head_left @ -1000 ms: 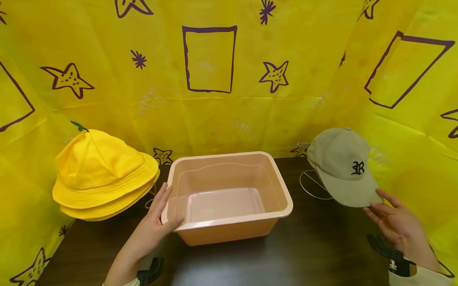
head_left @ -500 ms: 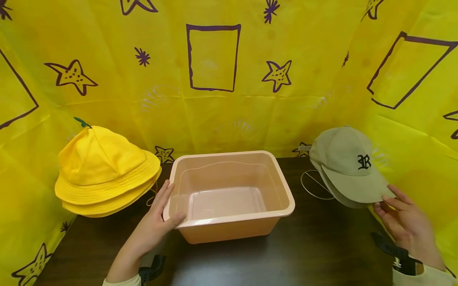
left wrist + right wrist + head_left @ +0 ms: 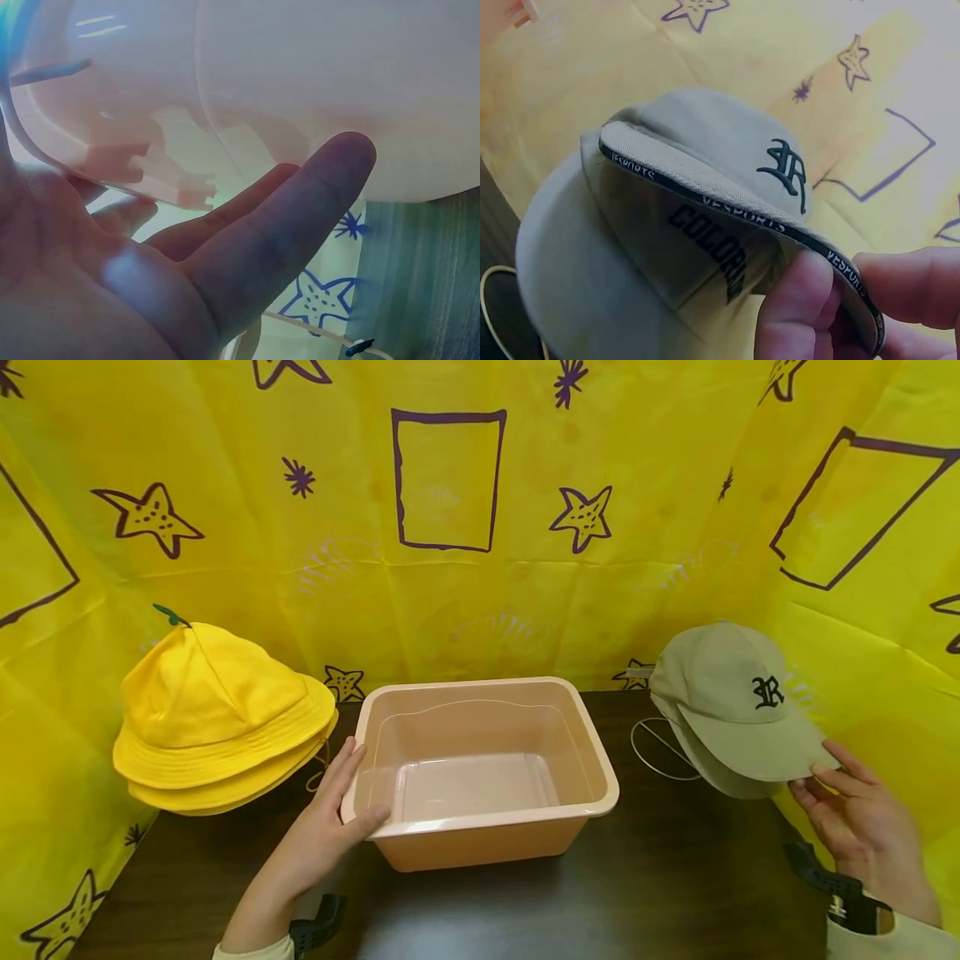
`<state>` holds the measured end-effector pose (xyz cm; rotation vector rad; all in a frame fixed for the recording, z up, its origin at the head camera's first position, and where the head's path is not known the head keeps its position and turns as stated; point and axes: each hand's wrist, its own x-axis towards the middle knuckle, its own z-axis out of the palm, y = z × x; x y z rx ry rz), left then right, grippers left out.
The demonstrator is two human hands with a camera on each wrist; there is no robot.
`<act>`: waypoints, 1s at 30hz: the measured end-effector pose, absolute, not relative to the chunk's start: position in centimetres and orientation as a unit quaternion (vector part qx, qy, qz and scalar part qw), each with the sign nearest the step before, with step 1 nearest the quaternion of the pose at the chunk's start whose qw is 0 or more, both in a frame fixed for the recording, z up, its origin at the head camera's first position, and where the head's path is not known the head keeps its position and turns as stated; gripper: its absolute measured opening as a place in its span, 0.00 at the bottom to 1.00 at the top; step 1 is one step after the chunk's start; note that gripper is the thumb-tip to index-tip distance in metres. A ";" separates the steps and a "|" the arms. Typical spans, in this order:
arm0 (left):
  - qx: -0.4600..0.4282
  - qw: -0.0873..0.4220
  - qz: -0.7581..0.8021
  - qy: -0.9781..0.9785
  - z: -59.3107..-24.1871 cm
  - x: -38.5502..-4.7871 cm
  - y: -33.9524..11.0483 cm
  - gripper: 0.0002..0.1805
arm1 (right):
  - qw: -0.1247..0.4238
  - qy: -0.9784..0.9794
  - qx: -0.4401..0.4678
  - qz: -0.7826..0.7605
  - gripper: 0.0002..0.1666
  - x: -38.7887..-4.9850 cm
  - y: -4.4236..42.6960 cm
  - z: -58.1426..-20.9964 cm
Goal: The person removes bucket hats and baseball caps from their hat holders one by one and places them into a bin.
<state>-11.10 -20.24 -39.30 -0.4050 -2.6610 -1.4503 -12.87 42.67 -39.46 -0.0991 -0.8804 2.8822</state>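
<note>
At the right in the head view, my right hand (image 3: 866, 814) pinches the brim of a beige baseball cap (image 3: 720, 668) with a black letter R. The brim is raised and tilted off a second beige cap (image 3: 731, 774) below it; the right wrist view shows the word COLOR on this lower cap (image 3: 559, 247), the rest partly hidden. My left hand (image 3: 326, 818) rests against the left front corner of a pink plastic basin (image 3: 480, 843), thumb over the rim. The left wrist view shows fairly straight fingers (image 3: 274, 232) by its wall.
Yellow bucket hats (image 3: 217, 693) are stacked at the left, the top one with a green sprout. A wire loop (image 3: 660, 774) sticks out beside the caps. Yellow printed cloth (image 3: 450, 602) walls in the dark table (image 3: 480, 914) at the back and sides.
My right hand has moved slightly right and up, lifting the upper cap's brim away from the lower cap, which now shows. My left hand stays at the basin; the view shifted slightly.
</note>
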 end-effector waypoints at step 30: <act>-0.137 0.043 -0.484 -0.863 -39.5 -11.2 -20.3 0.48 | -0.082 -0.180 0.074 0.978 0.29 -15.5 46.2 -34.4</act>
